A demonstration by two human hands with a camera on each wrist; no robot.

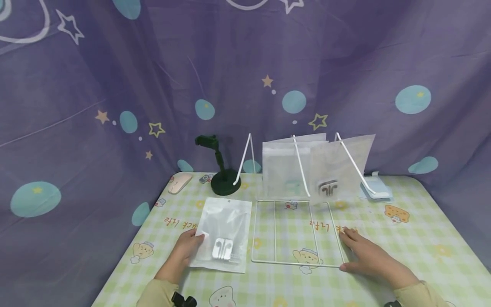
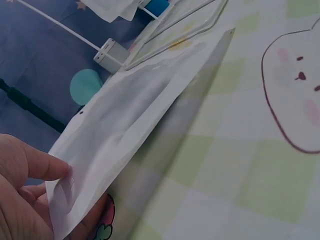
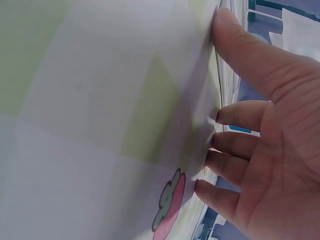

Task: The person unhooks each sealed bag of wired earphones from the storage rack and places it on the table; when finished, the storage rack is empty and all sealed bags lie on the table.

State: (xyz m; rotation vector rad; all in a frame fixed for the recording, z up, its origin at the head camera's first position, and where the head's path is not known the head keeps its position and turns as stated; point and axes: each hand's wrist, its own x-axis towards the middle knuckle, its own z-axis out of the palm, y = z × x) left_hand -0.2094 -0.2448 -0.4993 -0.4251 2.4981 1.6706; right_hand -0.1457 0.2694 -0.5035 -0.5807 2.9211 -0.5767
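Observation:
My left hand (image 1: 186, 246) pinches the left edge of a translucent white zip pouch (image 1: 226, 217) between thumb and fingers. White wired earphones (image 1: 222, 248) show through its lower part. In the left wrist view the pouch (image 2: 130, 115) slants, with part of it raised off the cloth. To its right stands a white wire rack (image 1: 284, 262). My right hand (image 1: 368, 256) rests at the rack's right side, fingers extended and spread, fingertips down by the base wire. In the right wrist view the fingertips of that hand (image 3: 270, 135) meet the tablecloth; contact with the wire is unclear.
White pouches (image 1: 284, 166) hang on the rack's arms; the front right pouch (image 1: 341, 162) shows earphones inside. A dark green stand (image 1: 225, 182) and a pale mouse (image 1: 179, 183) sit at the back left. Behind the rack's right side lies a light blue packet (image 1: 377, 189).

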